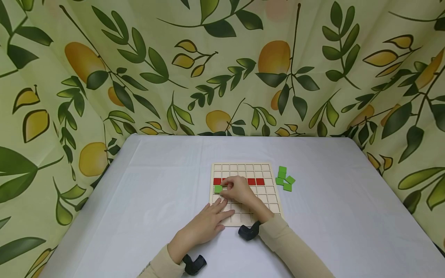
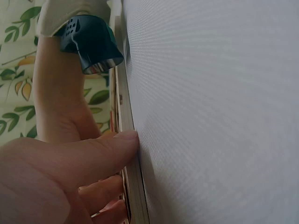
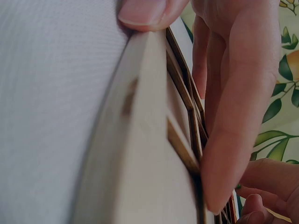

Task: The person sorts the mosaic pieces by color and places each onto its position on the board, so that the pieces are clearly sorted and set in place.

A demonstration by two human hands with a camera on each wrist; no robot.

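Nearest, a black wrist camera (image 1: 194, 265) sits at the end of a beige sleeve (image 1: 165, 264); just beyond, the person's left hand (image 1: 205, 224) spreads its fingers apart over the near-left part of a pale wooden grid board (image 1: 272, 199), clamped on nothing. Farther in, the right hand (image 1: 238, 189) bends finger and thumb toward a green square tile (image 1: 218, 189) at the board's left side; I cannot tell whether that grip has closed on it. Directly beyond runs a row of red square tiles (image 1: 255, 181), partly covered by the hand. The step looks like seating green tiles; the next move seems to call for squaring up to the grid lines. Five loose green tiles (image 1: 282, 175) lie right of the board on the white-covered worktop (image 1: 156, 185); a fruit-and-leaf-print curtain (image 1: 198, 88) hangs behind.
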